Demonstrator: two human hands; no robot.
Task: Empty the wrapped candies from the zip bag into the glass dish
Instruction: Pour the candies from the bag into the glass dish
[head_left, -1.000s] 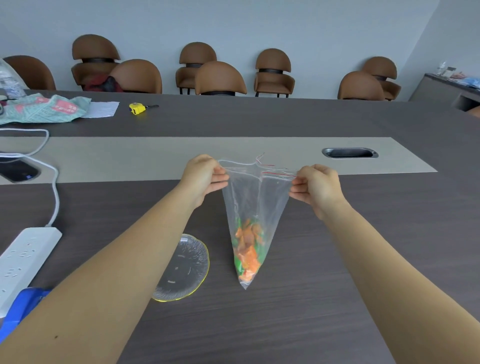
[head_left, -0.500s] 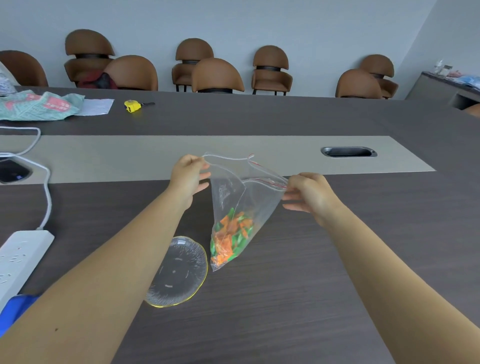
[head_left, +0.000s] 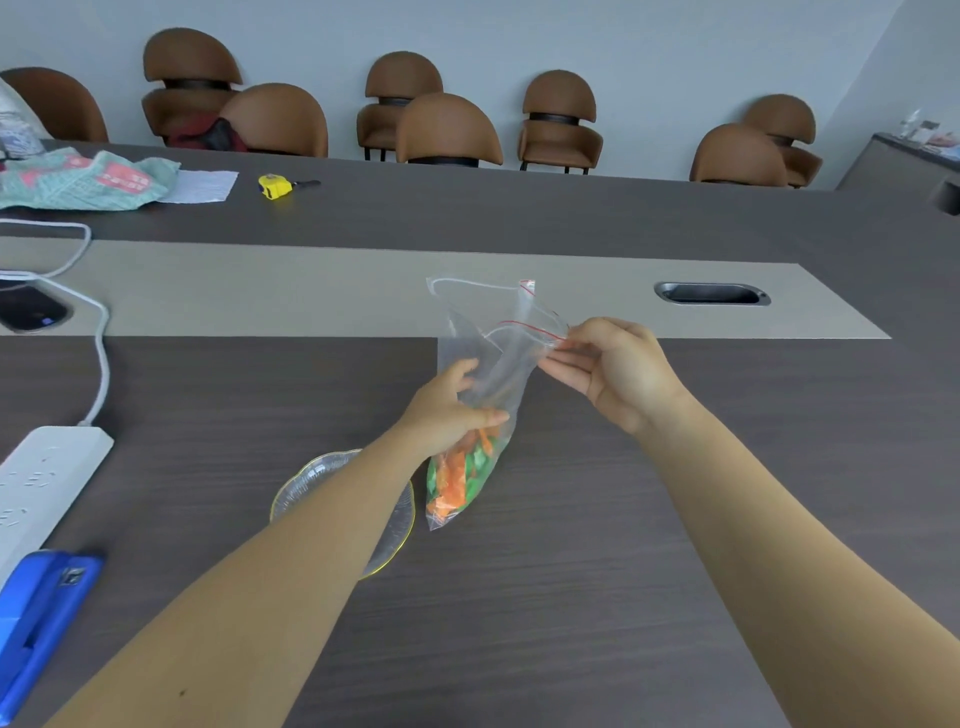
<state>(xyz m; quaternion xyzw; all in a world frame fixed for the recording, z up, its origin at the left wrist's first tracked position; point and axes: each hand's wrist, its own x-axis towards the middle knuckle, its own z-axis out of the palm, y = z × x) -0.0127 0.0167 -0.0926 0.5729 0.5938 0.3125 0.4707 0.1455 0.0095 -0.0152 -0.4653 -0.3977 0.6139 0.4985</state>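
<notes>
The right hand (head_left: 621, 371) pinches the red-lined zip edge of the zip bag (head_left: 491, 374) between thumb and fingertips, while the left hand (head_left: 449, 413) curls loosely around the bag's middle, just above the orange and green wrapped candies (head_left: 460, 475) bunched in its lowest corner. That corner hangs just right of the glass dish (head_left: 306, 480), which lies partly under the left forearm. To pour well, I judge the mouth should be brought over the dish's centre and the candy corner raised slowly.
</notes>
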